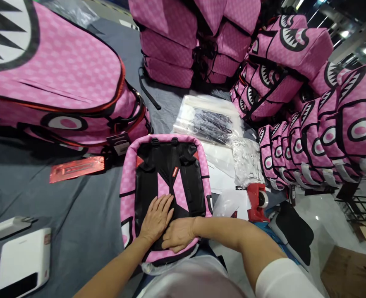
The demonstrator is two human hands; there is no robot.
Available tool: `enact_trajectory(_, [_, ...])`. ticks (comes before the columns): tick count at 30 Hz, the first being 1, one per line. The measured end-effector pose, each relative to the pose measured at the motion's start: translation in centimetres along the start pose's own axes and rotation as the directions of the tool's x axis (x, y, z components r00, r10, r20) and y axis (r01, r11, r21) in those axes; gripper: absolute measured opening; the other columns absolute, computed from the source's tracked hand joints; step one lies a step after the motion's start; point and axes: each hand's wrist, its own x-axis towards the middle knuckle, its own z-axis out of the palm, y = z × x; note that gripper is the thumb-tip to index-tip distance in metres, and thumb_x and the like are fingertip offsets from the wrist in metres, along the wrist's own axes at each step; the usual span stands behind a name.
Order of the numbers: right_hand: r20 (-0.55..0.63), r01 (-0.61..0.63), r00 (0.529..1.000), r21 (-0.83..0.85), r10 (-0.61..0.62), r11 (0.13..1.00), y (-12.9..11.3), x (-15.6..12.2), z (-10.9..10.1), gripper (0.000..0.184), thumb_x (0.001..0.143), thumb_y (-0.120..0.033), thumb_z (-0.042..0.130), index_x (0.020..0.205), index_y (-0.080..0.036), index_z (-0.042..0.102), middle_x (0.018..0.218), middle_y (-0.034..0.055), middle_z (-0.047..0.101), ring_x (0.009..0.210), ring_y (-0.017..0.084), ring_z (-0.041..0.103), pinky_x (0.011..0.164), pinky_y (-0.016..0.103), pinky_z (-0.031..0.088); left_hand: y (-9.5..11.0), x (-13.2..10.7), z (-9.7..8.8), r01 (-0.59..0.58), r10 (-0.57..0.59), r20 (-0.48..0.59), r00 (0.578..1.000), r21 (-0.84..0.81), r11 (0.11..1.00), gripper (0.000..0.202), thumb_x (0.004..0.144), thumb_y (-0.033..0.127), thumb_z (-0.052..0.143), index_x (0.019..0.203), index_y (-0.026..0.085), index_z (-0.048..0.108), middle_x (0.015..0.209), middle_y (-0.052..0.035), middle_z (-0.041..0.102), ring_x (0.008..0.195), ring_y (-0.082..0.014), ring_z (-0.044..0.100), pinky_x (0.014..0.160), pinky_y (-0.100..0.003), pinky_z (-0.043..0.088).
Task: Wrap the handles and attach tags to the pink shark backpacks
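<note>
A pink and black backpack lies before me with its black strap side up, the shoulder straps folded over its back panel. My left hand rests flat on the lower middle of the panel, fingers stretched out and slightly apart. Just beside it, my right hand presses on the backpack near its bottom edge. Its fingers point left and bend a little, with nothing visible in them. A small red label shows on the panel above my hands.
A large pink backpack stands at upper left, near a red packet. White devices lie lower left. Plastic bags and a red tape dispenser are to the right. Stacked pink backpacks line the far right and back.
</note>
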Motion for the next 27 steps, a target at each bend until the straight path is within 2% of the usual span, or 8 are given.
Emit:
enact_trajectory(9, [-0.093, 0.071, 0.994, 0.055, -0.066, 0.996, 1.9, 0.6, 3.0, 0.012, 0.092, -0.035, 0.062, 0.087, -0.025, 0.062, 0.083, -0.0002, 0.069, 0.078, 0.017, 0.06, 0.071, 0.03, 0.044, -0.2, -0.2, 0.8, 0.059, -0.061, 0.064, 0.996, 0.033, 0.998, 0.042, 0.102, 0.024, 0.038, 0.131, 0.013, 0.066, 0.135, -0.0143, 0.067, 0.127, -0.0264, 0.058, 0.119, -0.046, 0.031])
enact_trajectory(11, [-0.227, -0.083, 0.968, 0.095, 0.103, 0.992, 1.5, -0.1, 2.7, 0.013, 0.089, -0.034, 0.064, 0.08, -0.025, 0.061, 0.077, -0.0016, 0.066, 0.075, 0.015, 0.059, 0.071, 0.028, 0.044, 0.2, -0.3, 0.5, 0.064, -0.069, 0.098, 0.993, 0.048, 0.997, 0.046, 0.104, 0.027, 0.033, 0.136, 0.01, 0.062, 0.14, -0.0155, 0.064, 0.132, -0.027, 0.055, 0.12, -0.046, 0.03])
enact_trajectory(13, [-0.413, -0.382, 0.805, 0.186, 0.425, 0.905, 1.0, -1.8, 1.8, 0.017, 0.09, -0.032, 0.062, 0.075, -0.024, 0.06, 0.072, -0.0025, 0.063, 0.072, 0.014, 0.057, 0.071, 0.027, 0.044, 0.9, -0.6, -0.2, 0.043, -0.05, 0.115, 0.992, 0.063, 0.997, 0.053, 0.105, 0.034, 0.031, 0.143, 0.006, 0.054, 0.148, -0.0173, 0.057, 0.141, -0.0292, 0.046, 0.12, -0.047, 0.031])
enact_trajectory(15, [-0.535, -0.646, 0.5, 0.294, 0.681, 0.704, 0.6, -3.9, 0.6, 0.016, 0.095, -0.025, 0.055, 0.082, -0.022, 0.062, 0.078, 0.0013, 0.064, 0.079, 0.017, 0.058, 0.076, 0.03, 0.044, 2.0, -1.4, -0.9, 0.02, -0.028, 0.114, 0.993, 0.076, 0.997, 0.067, 0.103, 0.049, 0.033, 0.15, 0.003, 0.044, 0.157, -0.0213, 0.045, 0.151, -0.0336, 0.032, 0.119, -0.051, 0.032])
enact_trajectory(17, [-0.582, -0.783, 0.272, 0.329, 0.767, 0.528, 0.2, -5.4, -0.5, 0.021, 0.098, -0.016, 0.044, 0.097, -0.018, 0.064, 0.093, 0.009, 0.065, 0.091, 0.022, 0.058, 0.082, 0.037, 0.043, 3.0, -2.3, -1.1, 0.014, -0.023, 0.103, 0.994, 0.091, 0.996, 0.083, 0.098, 0.064, 0.036, 0.154, 0.003, 0.037, 0.164, -0.0257, 0.031, 0.155, -0.0384, 0.02, 0.118, -0.056, 0.03])
enact_trajectory(19, [-0.6, -0.839, 0.135, 0.353, 0.788, 0.413, 0.1, -5.3, -1.1, 0.022, 0.098, -0.014, 0.043, 0.107, -0.016, 0.063, 0.102, 0.0123, 0.064, 0.098, 0.025, 0.056, 0.085, 0.04, 0.042, 3.4, -3.1, -0.6, 0.02, -0.031, 0.102, 0.994, 0.107, 0.994, 0.091, 0.095, 0.071, 0.036, 0.155, 0.003, 0.037, 0.165, -0.0284, 0.024, 0.156, -0.0416, 0.013, 0.117, -0.06, 0.028])
enact_trajectory(23, [-0.555, -0.847, 0.132, 0.368, 0.821, 0.384, 0.9, -1.7, -0.4, 0.018, 0.092, -0.022, 0.062, 0.109, -0.019, 0.065, 0.102, 0.0084, 0.065, 0.095, 0.024, 0.056, 0.082, 0.038, 0.043, 3.1, -3.4, 0.5, 0.038, -0.053, 0.182, 0.982, 0.089, 0.995, 0.089, 0.094, 0.072, 0.035, 0.15, 0.004, 0.047, 0.161, -0.0282, 0.034, 0.155, -0.0426, 0.016, 0.117, -0.064, 0.028])
enact_trajectory(27, [-0.468, -0.828, 0.136, 0.43, 0.873, 0.359, 1.9, 0.6, 0.8, 0.024, 0.093, -0.024, 0.062, 0.116, -0.02, 0.065, 0.107, 0.0092, 0.066, 0.101, 0.025, 0.055, 0.087, 0.039, 0.043, 3.3, -2.8, 0.3, 0.123, -0.128, 0.302, 0.945, 0.036, 0.992, 0.093, 0.092, 0.074, 0.035, 0.149, 0.002, 0.048, 0.159, -0.0306, 0.037, 0.153, -0.045, 0.023, 0.117, -0.067, 0.025])
